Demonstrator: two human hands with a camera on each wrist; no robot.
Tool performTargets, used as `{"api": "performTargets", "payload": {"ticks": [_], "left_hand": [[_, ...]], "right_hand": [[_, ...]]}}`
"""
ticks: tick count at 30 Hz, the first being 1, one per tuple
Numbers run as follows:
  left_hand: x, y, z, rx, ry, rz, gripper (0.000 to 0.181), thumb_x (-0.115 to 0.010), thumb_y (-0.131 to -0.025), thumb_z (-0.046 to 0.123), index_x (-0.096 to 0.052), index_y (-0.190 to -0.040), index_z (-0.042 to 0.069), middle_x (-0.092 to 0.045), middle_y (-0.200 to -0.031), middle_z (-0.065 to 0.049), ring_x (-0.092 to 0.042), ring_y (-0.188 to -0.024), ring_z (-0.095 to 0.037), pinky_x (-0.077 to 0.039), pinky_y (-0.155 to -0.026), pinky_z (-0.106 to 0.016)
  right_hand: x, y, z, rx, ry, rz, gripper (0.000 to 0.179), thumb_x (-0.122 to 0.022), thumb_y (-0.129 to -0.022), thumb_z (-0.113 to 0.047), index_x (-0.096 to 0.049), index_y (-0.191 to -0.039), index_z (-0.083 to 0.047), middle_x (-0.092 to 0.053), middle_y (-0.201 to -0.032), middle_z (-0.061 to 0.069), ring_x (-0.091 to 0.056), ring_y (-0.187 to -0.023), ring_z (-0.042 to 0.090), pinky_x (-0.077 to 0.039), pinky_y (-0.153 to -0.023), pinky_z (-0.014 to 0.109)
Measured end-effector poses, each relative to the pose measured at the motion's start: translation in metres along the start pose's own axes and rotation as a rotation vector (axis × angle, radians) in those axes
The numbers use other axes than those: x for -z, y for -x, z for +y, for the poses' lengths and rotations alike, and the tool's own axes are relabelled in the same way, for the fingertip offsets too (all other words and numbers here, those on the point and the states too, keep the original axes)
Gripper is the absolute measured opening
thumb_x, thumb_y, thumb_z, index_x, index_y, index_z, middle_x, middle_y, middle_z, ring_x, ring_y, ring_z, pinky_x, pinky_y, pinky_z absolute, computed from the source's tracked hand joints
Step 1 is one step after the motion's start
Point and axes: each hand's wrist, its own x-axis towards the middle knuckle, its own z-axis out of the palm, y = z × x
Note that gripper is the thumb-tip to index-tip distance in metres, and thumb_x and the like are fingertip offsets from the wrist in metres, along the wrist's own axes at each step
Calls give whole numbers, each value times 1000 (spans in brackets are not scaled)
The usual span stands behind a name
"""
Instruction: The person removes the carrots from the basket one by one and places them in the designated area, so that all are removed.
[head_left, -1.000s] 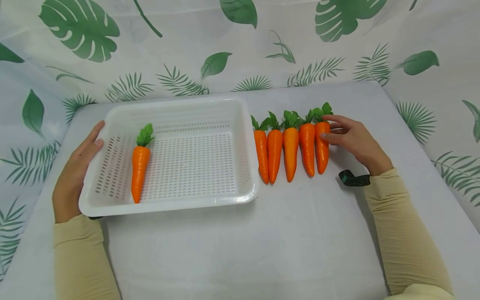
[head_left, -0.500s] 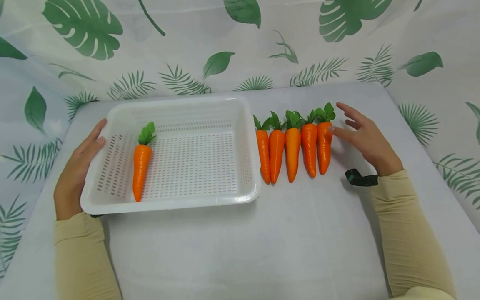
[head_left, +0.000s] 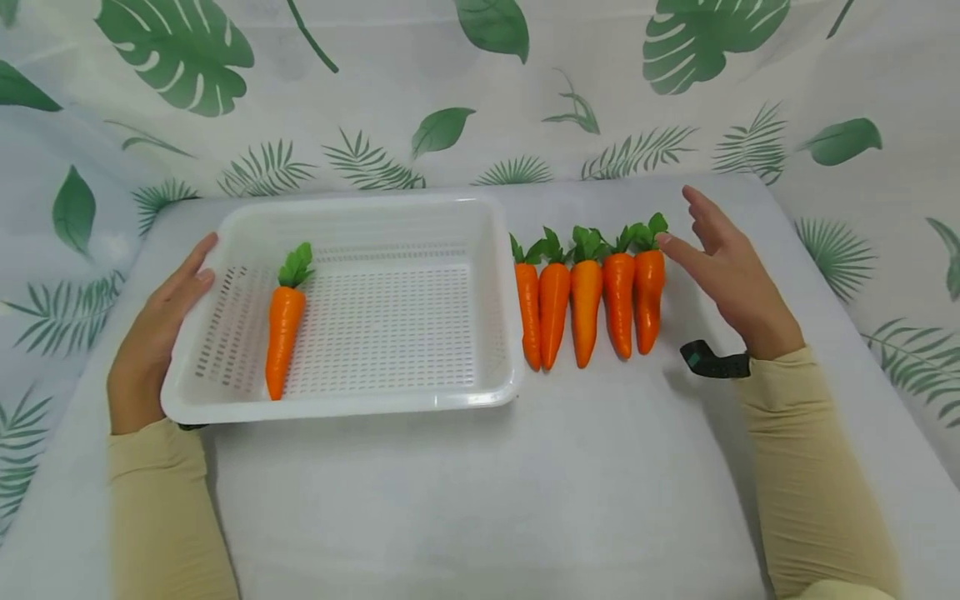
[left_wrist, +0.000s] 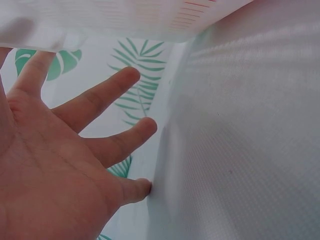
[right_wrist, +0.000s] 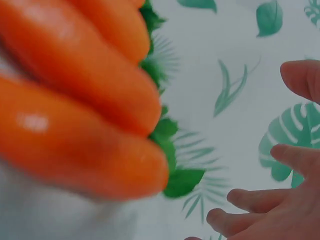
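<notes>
At the left end of a white perforated plastic basket (head_left: 341, 410), my left hand (head_left: 153, 346) touches the rim with its fingers extended. The left wrist view shows that hand's palm and spread fingers (left_wrist: 95, 102) just below the basket's edge. One orange carrot (head_left: 284, 333) with a green leafy top lies inside the basket, near its left wall. My right hand (head_left: 738, 283) is raised at the right with thumb and fingers apart, holding nothing. Its thumb is close to the leaves of the rightmost carrot (head_left: 648, 292), the end one of several carrots lined up side by side.
The row's leftmost carrot (head_left: 528, 317) lies against the basket's right side, partly hidden by the rim. A white cloth (head_left: 480, 500) covers the table. Leaf-printed sheeting (head_left: 360, 92) hangs behind and at both sides. A dark strap device (head_left: 712, 361) is on the right wrist.
My right hand has come away from the rightmost carrot, up and to the right, and its fingers have spread. That carrot stays in the row. My left hand stays at the basket.
</notes>
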Motion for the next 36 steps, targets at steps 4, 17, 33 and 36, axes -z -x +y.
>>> {"api": "performTargets", "payload": {"ticks": [4,17,33,36], "left_hand": [[5,3,1,1,-23,8,58,-48,-116,33,-28,-168,48,-29,-170,-1,-62,-116,-10,-62,-84,-27],[0,4,4,3,39,-5,57,-49,-116,33,-30,-168,49,-26,-174,2,-56,-128,-15,-61,-89,-32],[1,2,-3,-16,-60,-2,59,-48,-116,34,-27,-169,49,-31,-167,-4,-61,-118,-13,-62,-86,-29],[2,1,-3,-19,-73,-3,59,-48,-116,35,-27,-168,49,-32,-167,-4,-62,-118,-12,-62,-85,-29]], "right_hand": [[-14,0,-17,49,-23,-11,79,-59,-108,-45,-16,-173,-37,-11,-179,-6,-5,-164,26,-15,-125,65],[-52,-9,-71,152,-98,-122,75,-61,-106,-49,-25,-171,-39,-22,-176,-7,-21,-161,25,-23,-126,62],[-91,-13,-116,243,-304,-219,61,-60,-110,-39,-42,-167,-27,-42,-167,3,-42,-150,22,-35,-123,47],[-99,-14,-124,248,-328,-240,59,-60,-110,-37,-43,-166,-25,-42,-167,0,-42,-150,21,-36,-122,46]]}}
